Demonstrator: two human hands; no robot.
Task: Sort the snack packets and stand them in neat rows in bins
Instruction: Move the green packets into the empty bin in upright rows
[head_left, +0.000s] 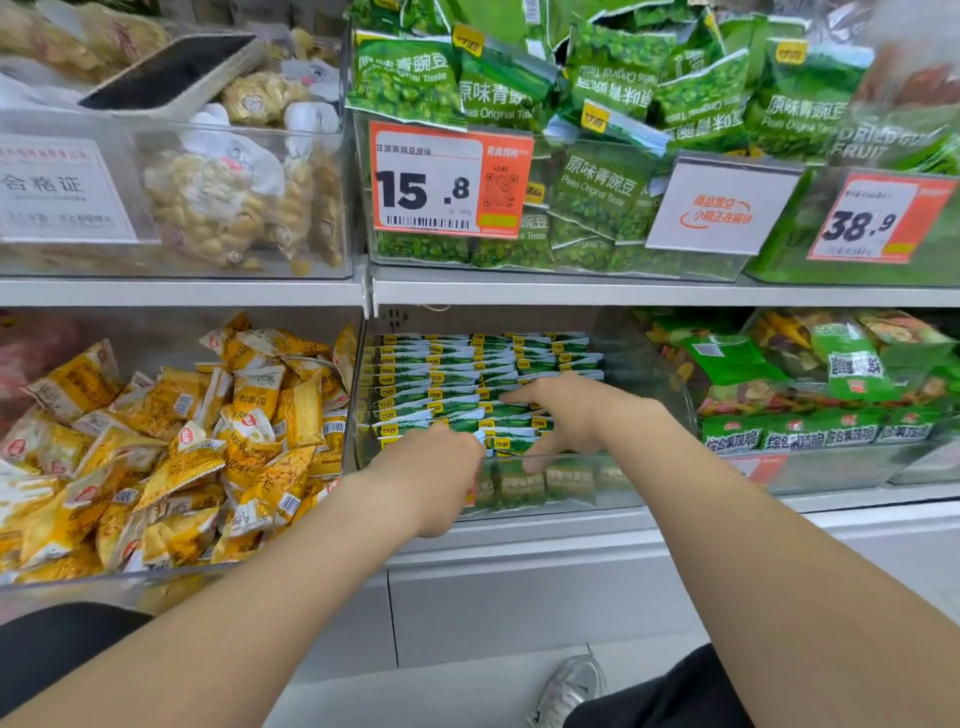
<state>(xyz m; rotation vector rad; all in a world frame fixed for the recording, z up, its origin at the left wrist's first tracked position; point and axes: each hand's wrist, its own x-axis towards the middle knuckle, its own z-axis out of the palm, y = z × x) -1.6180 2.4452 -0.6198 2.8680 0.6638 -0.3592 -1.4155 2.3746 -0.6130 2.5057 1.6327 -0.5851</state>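
Pressing flat on the tops of the green pea packets (452, 384), the right hand (571, 410) has its fingers straight and spread, holding nothing, with the thumb reaching down to the front rim of the clear bin (631, 457). Just to its left, the left hand (431, 467) bends its fingers into the front row; the knuckles hide the fingertips, so I cannot tell whether it holds a packet. These packets stand upright in tight rows filling the bin on the lower shelf. Left of it, yellow packets (171, 441) lie jumbled in the neighbouring bin. Above, loose pea bags (519, 104) are heaped behind an orange price tag (452, 182) reading 15.8.
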